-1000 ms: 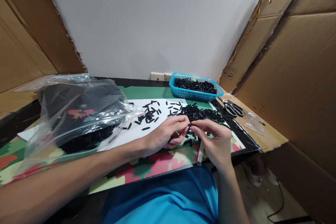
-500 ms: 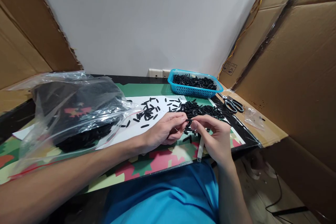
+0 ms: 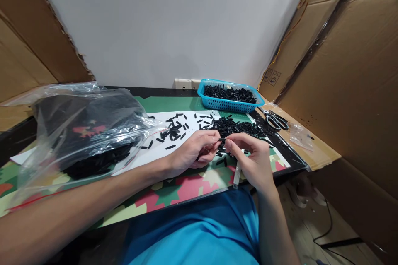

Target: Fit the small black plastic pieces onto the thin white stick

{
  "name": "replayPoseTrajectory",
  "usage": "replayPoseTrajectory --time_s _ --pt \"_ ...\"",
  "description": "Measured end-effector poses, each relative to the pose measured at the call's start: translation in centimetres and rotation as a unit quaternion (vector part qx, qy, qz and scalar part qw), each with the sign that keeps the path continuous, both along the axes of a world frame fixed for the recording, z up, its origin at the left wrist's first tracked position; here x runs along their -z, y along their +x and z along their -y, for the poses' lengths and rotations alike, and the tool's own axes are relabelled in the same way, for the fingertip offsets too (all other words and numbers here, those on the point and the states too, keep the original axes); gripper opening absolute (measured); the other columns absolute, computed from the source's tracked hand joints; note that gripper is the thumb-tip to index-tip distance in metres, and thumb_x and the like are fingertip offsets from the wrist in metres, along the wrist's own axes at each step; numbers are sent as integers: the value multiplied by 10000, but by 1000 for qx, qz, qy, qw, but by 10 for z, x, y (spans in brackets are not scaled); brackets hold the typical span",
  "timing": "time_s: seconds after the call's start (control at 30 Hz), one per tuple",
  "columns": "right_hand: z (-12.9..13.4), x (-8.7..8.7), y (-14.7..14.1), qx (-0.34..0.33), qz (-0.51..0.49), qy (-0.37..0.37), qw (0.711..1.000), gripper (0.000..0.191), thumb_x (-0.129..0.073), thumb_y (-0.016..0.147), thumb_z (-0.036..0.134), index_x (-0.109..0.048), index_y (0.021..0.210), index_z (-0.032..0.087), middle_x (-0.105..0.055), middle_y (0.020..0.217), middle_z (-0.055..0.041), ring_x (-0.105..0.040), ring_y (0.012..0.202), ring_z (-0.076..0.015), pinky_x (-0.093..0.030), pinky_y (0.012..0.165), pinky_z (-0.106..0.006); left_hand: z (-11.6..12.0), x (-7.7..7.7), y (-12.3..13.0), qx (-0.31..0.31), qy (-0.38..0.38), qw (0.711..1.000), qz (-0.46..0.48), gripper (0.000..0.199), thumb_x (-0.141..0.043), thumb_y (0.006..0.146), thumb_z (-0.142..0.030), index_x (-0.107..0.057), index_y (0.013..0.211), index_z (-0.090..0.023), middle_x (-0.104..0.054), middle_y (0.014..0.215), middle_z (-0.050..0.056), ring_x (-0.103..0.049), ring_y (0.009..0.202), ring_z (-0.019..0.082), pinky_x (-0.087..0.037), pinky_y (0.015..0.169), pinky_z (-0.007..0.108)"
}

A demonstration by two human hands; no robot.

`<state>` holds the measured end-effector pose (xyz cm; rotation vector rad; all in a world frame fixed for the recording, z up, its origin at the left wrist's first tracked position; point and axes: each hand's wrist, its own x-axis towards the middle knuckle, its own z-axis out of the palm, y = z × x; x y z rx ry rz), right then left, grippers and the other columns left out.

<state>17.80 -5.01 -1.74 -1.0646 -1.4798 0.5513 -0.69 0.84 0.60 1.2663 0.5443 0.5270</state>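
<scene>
A small black strip-like piece [image 3: 222, 139] spans the gap between my hands. My left hand [image 3: 200, 149] pinches its left end between thumb and fingertips. At the other end, my right hand [image 3: 251, 155] grips it with thumb and forefinger. Just behind the hands lies a pile of similar black pieces [image 3: 238, 127]. More loose black pieces [image 3: 174, 129] are scattered over a white sheet [image 3: 133, 157] to the left. Below my right palm, a pale, flat, narrow tool [image 3: 237, 174] rests on the mat, its upper part covered by the hand.
A blue plastic basket [image 3: 230, 104] full of black pieces stands against the wall. Scissors [image 3: 275, 121] and a small clear bag [image 3: 301, 136] lie at right. A large clear zip bag [image 3: 90, 128] with black pieces fills the left side. Cardboard walls [image 3: 348, 70] flank the table.
The hands keep the same pinch on the black piece, and a little more of it shows between the fingertips. The view has shifted slightly.
</scene>
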Motion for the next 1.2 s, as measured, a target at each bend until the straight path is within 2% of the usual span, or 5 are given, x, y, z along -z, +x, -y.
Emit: replayPoseTrajectory --time_s 0.5,1.2 --pt "-2 4 1 2 -19 22 1000 65 -735 928 214 -771 980 229 -765 859 -9 -736 748 -159 -591 663 -250 0 -1 0 -12 -1 1000 -2 305 -531 1009 -424 -469 800 -211 -344 493 -95 -166 394 51 -158 342 129" --pt "1 -3 0 4 -5 -2 1000 112 -679 959 231 -765 891 207 -754 811 -18 -693 706 -159 -548 660 -256 0 1 1 0 16 1000 -15 410 -538 997 -498 -484 729 -193 -316 463 -91 -178 388 49 -154 360 149"
